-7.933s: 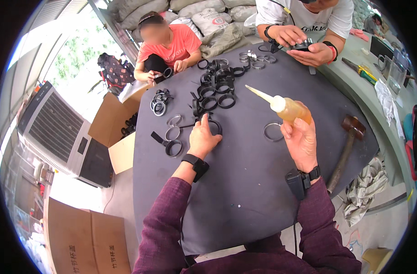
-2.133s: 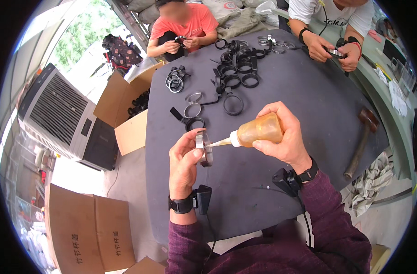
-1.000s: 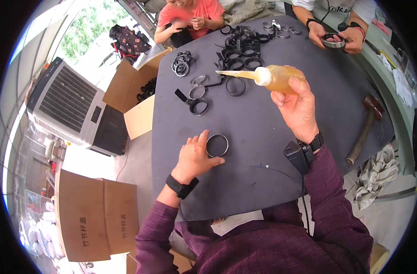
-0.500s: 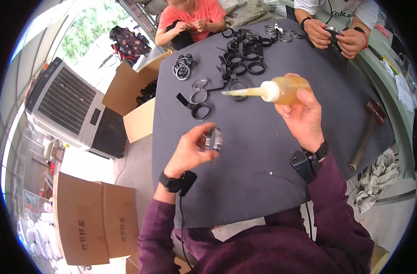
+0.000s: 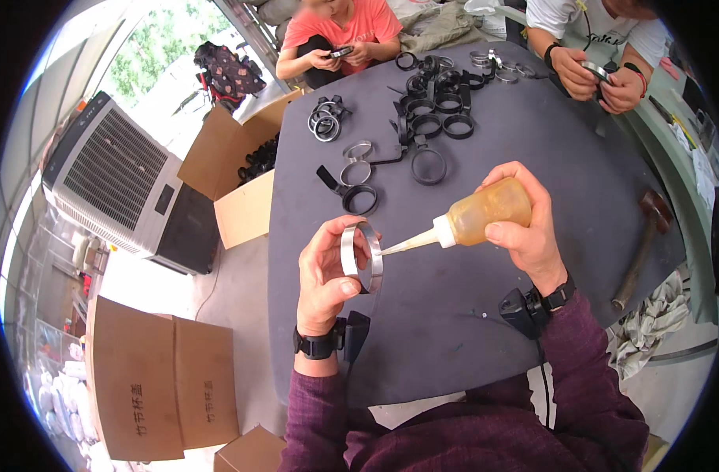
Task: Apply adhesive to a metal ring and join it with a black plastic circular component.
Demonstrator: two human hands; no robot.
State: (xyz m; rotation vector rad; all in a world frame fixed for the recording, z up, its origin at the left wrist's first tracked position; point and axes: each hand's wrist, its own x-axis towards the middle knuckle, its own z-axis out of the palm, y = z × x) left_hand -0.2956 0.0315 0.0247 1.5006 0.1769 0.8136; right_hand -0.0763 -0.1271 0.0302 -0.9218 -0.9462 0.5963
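My left hand [image 5: 325, 271] grips a shiny metal ring [image 5: 370, 259], held on edge above the dark table. In my right hand [image 5: 530, 232] is a squeeze bottle [image 5: 489, 212] of amber liquid with a white collar and a long, thin nozzle. The nozzle points left, and its tip is at the ring's right edge; whether it touches cannot be made out. Just beyond my left hand lie a black ring with a strap [image 5: 359, 199] and two joined silver rings [image 5: 356, 161]. A larger dark ring [image 5: 429, 166] lies to their right.
Black rings [image 5: 426, 124] are heaped farther back on the table [image 5: 422, 338], with a bunch of rings [image 5: 326, 124] at far left. A hammer [image 5: 643, 244] lies at the right edge. Two people work across the table. An open carton [image 5: 241, 212] and an air cooler [image 5: 123, 181] stand left.
My right hand has lowered the bottle, bringing its nozzle to the ring. My left hand has turned the ring to show its opening. The person at far left now holds a dark ring.
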